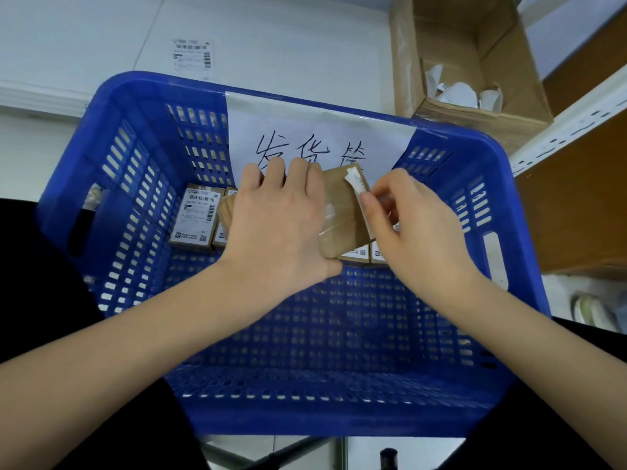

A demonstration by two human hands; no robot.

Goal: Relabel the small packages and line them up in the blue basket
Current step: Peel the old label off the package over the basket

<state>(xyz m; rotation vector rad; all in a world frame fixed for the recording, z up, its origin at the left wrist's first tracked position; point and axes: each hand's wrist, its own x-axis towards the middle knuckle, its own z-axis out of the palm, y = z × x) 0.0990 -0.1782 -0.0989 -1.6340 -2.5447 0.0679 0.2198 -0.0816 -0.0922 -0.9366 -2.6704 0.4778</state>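
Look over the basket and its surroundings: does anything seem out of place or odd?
Yes. One shipping label lies alone on the white surface beyond the blue basket, on no package. The brown package held by the left hand has no full label, only a white strip pinched by the right hand, unlike the labelled boxes in the row.

Both forearms bare to the frame edge, no sleeves visible. Left hand (274,225) & right hand (417,228): no gloves, rings or watch; nails short, unpainted. Dark, approx. black clothing (40,266) at lower frame edges.
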